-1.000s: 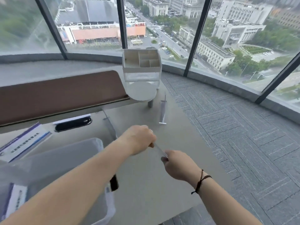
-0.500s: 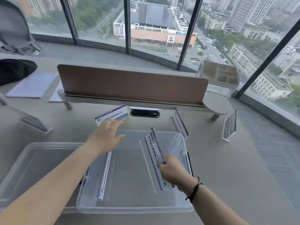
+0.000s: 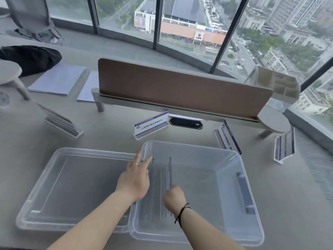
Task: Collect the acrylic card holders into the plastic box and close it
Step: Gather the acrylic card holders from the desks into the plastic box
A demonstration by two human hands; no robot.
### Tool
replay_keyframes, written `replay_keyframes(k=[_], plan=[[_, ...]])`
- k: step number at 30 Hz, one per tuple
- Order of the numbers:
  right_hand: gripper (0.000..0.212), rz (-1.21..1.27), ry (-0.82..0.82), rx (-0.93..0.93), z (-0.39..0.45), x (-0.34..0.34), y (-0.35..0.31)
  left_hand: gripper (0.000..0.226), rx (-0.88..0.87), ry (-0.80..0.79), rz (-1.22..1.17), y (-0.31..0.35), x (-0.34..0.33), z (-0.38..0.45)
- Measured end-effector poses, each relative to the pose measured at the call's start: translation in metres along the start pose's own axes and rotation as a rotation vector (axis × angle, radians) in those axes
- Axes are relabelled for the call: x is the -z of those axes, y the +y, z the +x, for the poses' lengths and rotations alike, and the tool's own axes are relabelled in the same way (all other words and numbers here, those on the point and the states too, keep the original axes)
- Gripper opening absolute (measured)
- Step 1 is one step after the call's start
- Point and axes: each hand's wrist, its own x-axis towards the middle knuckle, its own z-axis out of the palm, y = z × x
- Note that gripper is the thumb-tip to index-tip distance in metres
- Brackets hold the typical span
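Observation:
A clear plastic box [image 3: 239,165] stands open on the grey table, its lid [image 3: 72,179] lying flat to its left. My right hand [image 3: 173,197] is inside the box, shut on an acrylic card holder [image 3: 169,174] held on edge. My left hand [image 3: 136,177] hovers over the box's left wall, fingers spread, beside another holder [image 3: 151,179] standing in the box. More holders remain on the table: one with a blue-and-white card [image 3: 152,124], one behind the box [image 3: 228,137], one at right [image 3: 284,146], one at left [image 3: 61,122].
A brown divider panel [image 3: 180,89] crosses the table behind the box, with a black cable slot [image 3: 186,123] beneath. A white desk organiser [image 3: 278,85] stands at far right. Papers [image 3: 58,79] and a dark bag [image 3: 30,58] lie at far left. Windows lie beyond.
My view swung left from the table's right end to the box. My right hand lowered the holder into the box and turned it on edge. My left hand drew back to the box's left wall.

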Motion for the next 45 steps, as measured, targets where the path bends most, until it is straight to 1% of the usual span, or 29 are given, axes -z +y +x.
replay_keyframes(k=[2,4,7,8,15,23,29,36,37,39,40,42,44,45], plan=[[0.013,0.037,-0.001,-0.016,0.002,-0.009,-0.007,0.052,-0.008,0.012,-0.016,-0.002,-0.001,0.000],[0.009,0.042,-0.023,-0.033,0.004,-0.018,-0.011,0.053,-0.008,0.017,-0.026,-0.002,0.000,0.000],[0.026,0.042,-0.014,-0.043,0.001,-0.023,-0.017,0.053,-0.008,0.015,-0.037,-0.003,-0.001,0.001],[0.027,0.045,-0.007,-0.048,0.000,-0.024,-0.019,0.053,-0.009,0.013,-0.041,-0.004,-0.001,0.001],[0.021,0.053,-0.029,-0.071,-0.008,-0.026,-0.017,0.055,-0.013,0.004,-0.063,-0.009,-0.004,0.002],[0.019,0.054,-0.028,-0.082,-0.010,-0.028,-0.016,0.055,-0.017,-0.008,-0.066,-0.007,-0.001,0.002],[0.020,0.032,-0.050,-0.085,-0.006,-0.028,-0.016,0.055,-0.016,-0.013,-0.051,-0.005,0.000,0.001],[0.027,0.012,-0.048,-0.094,-0.005,-0.027,-0.015,0.054,-0.015,-0.025,0.001,-0.003,0.003,0.000],[0.026,0.013,-0.054,-0.092,-0.005,-0.026,-0.014,0.053,-0.014,-0.027,0.009,-0.002,0.004,0.000],[0.014,0.005,-0.088,-0.084,-0.005,-0.023,-0.014,0.050,-0.013,-0.031,0.034,-0.001,0.005,0.000],[0.019,0.008,-0.112,-0.084,-0.006,-0.021,-0.014,0.049,-0.016,-0.037,0.055,0.000,0.005,0.000],[0.045,0.029,-0.181,-0.097,-0.007,-0.016,-0.015,0.052,-0.014,-0.072,0.114,0.001,0.005,0.001],[0.069,0.032,-0.231,-0.084,-0.010,-0.004,-0.017,0.063,0.000,-0.106,0.204,0.002,0.006,0.005],[0.076,0.022,-0.229,-0.069,-0.011,0.006,-0.017,0.068,0.002,-0.103,0.252,0.004,0.007,0.008]])
